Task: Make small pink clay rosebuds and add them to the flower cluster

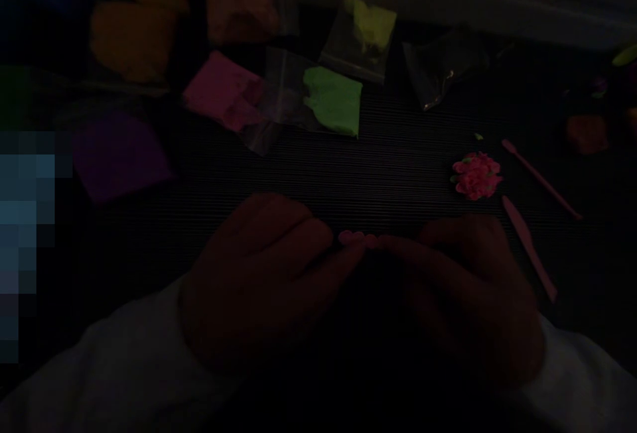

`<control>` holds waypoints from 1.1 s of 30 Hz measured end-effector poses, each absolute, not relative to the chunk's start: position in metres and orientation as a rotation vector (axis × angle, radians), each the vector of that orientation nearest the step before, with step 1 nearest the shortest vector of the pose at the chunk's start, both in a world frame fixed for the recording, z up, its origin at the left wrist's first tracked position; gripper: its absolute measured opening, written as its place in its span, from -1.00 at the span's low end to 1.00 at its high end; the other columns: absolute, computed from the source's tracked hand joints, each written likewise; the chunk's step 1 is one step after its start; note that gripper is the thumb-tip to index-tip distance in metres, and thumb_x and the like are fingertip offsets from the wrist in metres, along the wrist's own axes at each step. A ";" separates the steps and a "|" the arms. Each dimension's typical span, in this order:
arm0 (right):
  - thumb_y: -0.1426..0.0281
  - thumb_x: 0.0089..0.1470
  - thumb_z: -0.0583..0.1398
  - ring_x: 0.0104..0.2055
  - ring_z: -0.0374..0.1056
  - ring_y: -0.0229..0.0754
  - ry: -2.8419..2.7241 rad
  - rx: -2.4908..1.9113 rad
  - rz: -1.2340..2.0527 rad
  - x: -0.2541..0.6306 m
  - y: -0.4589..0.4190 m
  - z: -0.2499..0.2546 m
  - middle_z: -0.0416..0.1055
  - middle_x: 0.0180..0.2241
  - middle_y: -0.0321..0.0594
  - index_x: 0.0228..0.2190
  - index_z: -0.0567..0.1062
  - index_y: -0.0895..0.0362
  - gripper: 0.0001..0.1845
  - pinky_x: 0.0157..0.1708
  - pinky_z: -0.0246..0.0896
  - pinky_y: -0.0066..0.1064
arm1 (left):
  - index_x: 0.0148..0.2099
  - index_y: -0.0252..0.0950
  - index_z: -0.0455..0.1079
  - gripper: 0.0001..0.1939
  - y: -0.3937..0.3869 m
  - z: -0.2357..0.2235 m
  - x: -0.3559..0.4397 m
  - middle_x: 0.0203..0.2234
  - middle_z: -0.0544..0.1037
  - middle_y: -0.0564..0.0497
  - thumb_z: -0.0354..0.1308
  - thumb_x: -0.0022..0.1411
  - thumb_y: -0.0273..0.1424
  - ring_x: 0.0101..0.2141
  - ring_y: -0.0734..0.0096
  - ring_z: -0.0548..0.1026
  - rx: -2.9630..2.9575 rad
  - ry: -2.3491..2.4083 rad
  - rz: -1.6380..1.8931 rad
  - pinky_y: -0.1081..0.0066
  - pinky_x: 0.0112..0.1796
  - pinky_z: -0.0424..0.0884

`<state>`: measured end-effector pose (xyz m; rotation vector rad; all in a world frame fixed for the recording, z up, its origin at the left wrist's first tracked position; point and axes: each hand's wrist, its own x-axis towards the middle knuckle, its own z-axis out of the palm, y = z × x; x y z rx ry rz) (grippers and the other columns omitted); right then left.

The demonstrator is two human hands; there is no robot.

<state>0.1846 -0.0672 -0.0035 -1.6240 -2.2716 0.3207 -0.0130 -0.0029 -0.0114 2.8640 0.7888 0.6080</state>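
Between the left hand point(263, 280) and right hand point(478, 294), a row of pink discs point(346, 237) lies lengthwise left to right. The left thumb point(343, 264) overlaps its near edge; the right fingertip point(389, 242) is at its right end. Whether either grip pinches it, I cannot tell.

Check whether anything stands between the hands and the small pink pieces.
Nothing visible does. The left hand and right hand are both at the pink pieces; the pinkish-red flower lies off to the right.
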 end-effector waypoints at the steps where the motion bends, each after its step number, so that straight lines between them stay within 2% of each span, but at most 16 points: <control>1: 0.43 -0.07 0.09 -0.33 0.13 -0.18 -2.257 -1.634 0.324 0.185 -0.067 -0.004 0.19 -0.35 -0.18 -0.15 0.35 0.06 -0.63 -0.34 0.09 -0.23 | -0.21 -0.18 0.38 -0.77 -0.003 -0.011 -0.012 -0.55 0.37 0.06 0.07 0.03 -0.46 -0.43 0.36 0.29 2.858 0.776 0.612 0.28 -0.41 0.22; 9: 0.47 -0.08 0.09 -0.30 0.17 -0.14 -2.256 -1.614 0.310 0.197 -0.069 -0.003 0.22 -0.33 -0.15 -0.22 0.40 0.11 -0.70 -0.35 0.12 -0.21 | -0.20 -0.14 0.36 -0.76 -0.004 -0.011 -0.013 -0.51 0.37 0.06 0.06 0.03 -0.44 -0.41 0.35 0.30 2.845 0.762 0.632 0.28 -0.40 0.24; 15: 0.45 -0.08 0.09 -0.36 0.16 -0.13 -2.358 -1.557 0.267 0.210 -0.075 0.000 0.25 -0.37 -0.15 -0.18 0.37 0.11 -0.67 -0.36 0.06 -0.16 | -0.04 -0.15 0.28 -0.60 -0.013 -0.014 -0.005 -0.31 0.43 0.07 0.09 0.00 -0.37 -0.32 0.33 0.28 2.842 0.744 0.514 0.21 -0.25 0.22; 33: 0.37 -0.04 0.08 -0.39 0.12 -0.16 -2.407 -1.561 0.249 0.204 -0.072 -0.002 0.25 -0.38 -0.18 -0.16 0.36 0.05 -0.68 -0.35 0.02 -0.16 | -0.10 -0.13 0.30 -0.68 -0.010 -0.015 0.001 -0.37 0.43 0.05 0.06 0.03 -0.37 -0.35 0.33 0.32 2.781 0.780 0.460 0.23 -0.32 0.25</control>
